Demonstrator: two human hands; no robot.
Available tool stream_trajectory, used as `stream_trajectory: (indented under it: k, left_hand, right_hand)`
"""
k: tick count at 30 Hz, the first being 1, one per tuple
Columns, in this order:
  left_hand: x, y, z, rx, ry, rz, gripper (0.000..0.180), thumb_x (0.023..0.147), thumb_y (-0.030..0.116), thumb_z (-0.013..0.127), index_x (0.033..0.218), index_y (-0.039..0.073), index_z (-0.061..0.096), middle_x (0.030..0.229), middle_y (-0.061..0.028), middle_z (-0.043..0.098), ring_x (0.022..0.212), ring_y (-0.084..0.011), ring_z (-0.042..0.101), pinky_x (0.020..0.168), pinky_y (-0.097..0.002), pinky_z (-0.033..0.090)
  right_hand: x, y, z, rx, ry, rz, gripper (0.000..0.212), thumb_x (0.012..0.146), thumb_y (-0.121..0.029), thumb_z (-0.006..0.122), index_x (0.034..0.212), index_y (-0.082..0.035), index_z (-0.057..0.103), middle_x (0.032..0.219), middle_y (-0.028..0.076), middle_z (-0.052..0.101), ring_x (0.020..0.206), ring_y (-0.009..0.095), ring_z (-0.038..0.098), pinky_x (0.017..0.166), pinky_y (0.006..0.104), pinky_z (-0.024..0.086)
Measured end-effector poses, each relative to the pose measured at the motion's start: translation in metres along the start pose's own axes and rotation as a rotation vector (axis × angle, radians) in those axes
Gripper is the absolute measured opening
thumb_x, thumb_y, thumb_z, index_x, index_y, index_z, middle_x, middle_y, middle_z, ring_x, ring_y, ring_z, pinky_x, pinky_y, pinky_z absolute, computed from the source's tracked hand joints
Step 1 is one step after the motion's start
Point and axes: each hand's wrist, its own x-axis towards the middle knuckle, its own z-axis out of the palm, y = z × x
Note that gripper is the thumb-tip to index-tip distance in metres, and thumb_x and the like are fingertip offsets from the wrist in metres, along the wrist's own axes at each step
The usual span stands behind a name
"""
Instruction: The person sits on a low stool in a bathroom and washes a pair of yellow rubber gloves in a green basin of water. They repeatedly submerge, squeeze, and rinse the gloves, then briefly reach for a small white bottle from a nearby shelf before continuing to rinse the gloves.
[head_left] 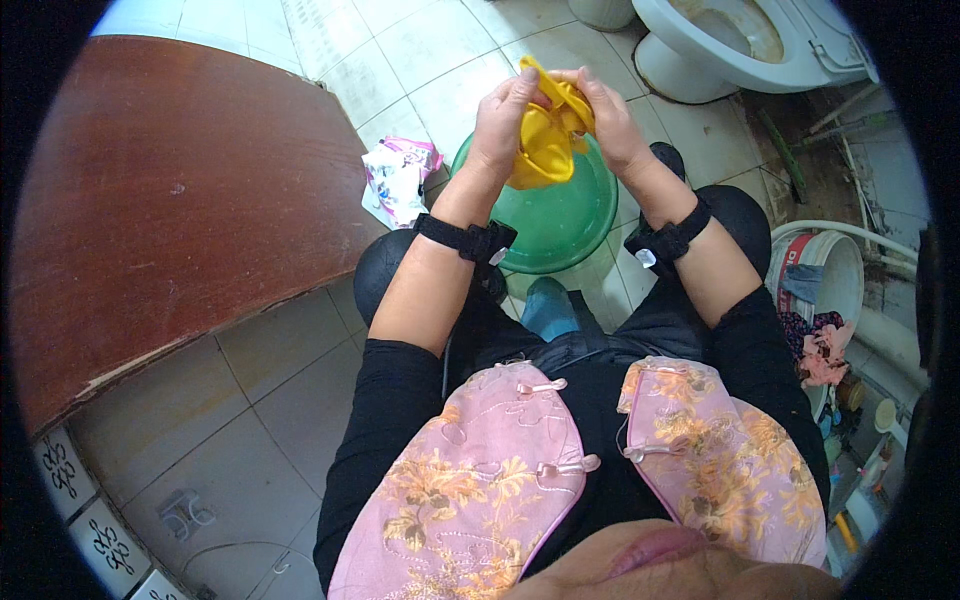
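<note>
Both hands are raised over a round green basin (540, 230) on the tiled floor. My left hand (503, 115) grips a crumpled yellow cloth (545, 147) by its left side, thumb up. On the other side my right hand (610, 120) has its fingers closed on the same cloth. The cloth is bunched between them, its lower part hanging in front of the basin's far rim. A pink and white plastic packet (400, 180) lies on the floor just left of the basin.
A brown wooden door (200, 200) takes up the left side. At the far right stands a white toilet (720, 50). Right of my knee, a white bucket (835, 275) lies near some crumpled cloths (825, 350). Pipes run along the right wall.
</note>
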Motion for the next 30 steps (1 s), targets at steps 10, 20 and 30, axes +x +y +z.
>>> stream_trajectory:
  k: [10, 20, 30]
  left_hand:
    - [0.0, -0.005, 0.001, 0.111, 0.155, 0.144, 0.021, 0.08, 0.003, 0.051, 0.1, -0.002, 0.057, 0.091, -0.0053, 0.06, 0.078, -0.0126, 0.057, 0.072, -0.0246, 0.048]
    - [-0.009, -0.014, 0.022, 0.226, 0.163, 0.21, 0.024, 0.088, 0.023, 0.057, 0.079, 0.0, 0.055, 0.071, -0.0002, 0.053, 0.066, -0.008, 0.047, 0.059, -0.0251, 0.042]
    - [-0.002, -0.029, 0.026, 0.457, 0.434, 0.224, 0.043, 0.093, 0.035, 0.048, 0.071, 0.0, 0.057, 0.059, -0.0145, 0.054, 0.054, -0.0272, 0.052, 0.053, -0.037, 0.042]
  right_hand:
    - [0.004, 0.025, -0.003, -0.279, 0.077, -0.084, 0.02, 0.091, -0.014, 0.054, 0.103, 0.0, 0.061, 0.092, 0.004, 0.057, 0.08, 0.009, 0.054, 0.074, 0.0239, 0.047]
    - [0.011, 0.033, 0.004, -0.175, 0.204, 0.035, 0.025, 0.094, -0.024, 0.053, 0.086, -0.001, 0.059, 0.072, -0.001, 0.055, 0.068, 0.006, 0.049, 0.062, 0.0238, 0.044]
    - [0.008, 0.043, 0.025, -0.409, 0.264, -0.196, 0.034, 0.093, -0.031, 0.052, 0.085, 0.001, 0.059, 0.063, 0.008, 0.054, 0.06, 0.013, 0.048, 0.06, 0.0302, 0.045]
